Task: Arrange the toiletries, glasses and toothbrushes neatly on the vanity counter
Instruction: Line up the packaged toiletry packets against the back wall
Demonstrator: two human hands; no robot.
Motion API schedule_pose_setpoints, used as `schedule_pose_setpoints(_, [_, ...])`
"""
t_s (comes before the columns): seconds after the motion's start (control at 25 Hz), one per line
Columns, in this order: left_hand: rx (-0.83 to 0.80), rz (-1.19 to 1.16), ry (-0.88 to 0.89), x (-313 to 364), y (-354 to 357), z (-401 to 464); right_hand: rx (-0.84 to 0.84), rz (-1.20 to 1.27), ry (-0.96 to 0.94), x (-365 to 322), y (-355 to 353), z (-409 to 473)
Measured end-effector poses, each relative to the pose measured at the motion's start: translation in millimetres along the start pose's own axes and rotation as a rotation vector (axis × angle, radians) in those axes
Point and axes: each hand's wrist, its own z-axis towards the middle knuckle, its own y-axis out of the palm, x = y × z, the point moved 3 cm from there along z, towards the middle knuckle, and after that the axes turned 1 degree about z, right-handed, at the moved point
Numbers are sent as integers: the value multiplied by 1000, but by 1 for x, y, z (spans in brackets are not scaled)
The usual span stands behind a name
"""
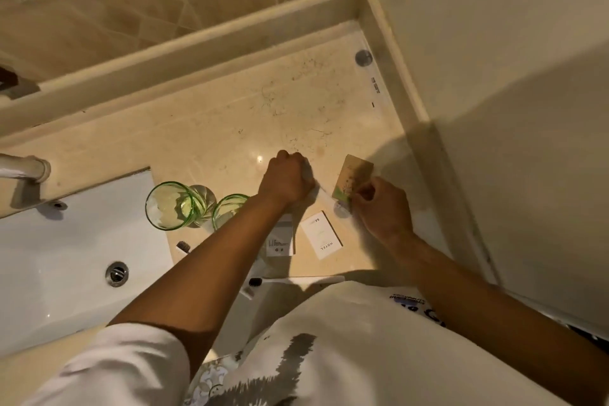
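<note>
Two green-rimmed glasses, one (171, 205) beside the other (229, 209), are stood on the counter (230, 115) near the edge where the sink (66, 257) is set in; what they hold cannot be told. The left hand (286, 179) is closed into a fist over something white, pressed to the counter's middle. A brown card box (353, 182) is pinched between the thumb and fingers of the right hand (384, 209), near the counter's right edge. Two white packets, one (280, 239) by the other (321, 235), are laid toward the front edge. Two toothbrushes, one (183, 246) and another (296, 281), are seen at the front edge.
</note>
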Motion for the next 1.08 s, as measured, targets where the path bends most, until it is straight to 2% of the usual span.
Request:
schedule_pose_setpoints(0.2, [-2,113,1,20,15,-8,-110,-283,-79,30,15,-27])
schedule_pose_setpoints(0.32, [49,-29,-83,18,19,-13,-129,-430,-187,31,21,-30])
schedule_pose_setpoints(0.52, [67,-217,-206,18,24,-18,-56,-418,-233,32,24,-38])
schedule_pose_setpoints(0.8, [85,-53,-188,21,38,-27,-45,-411,-266,32,25,-34])
schedule_pose_setpoints(0.92, [96,75,-124,25,42,-30,8,-493,-287,29,26,-38])
schedule_pose_setpoints(1.08, [130,116,-112,26,41,-36,78,-602,-329,27,28,-45])
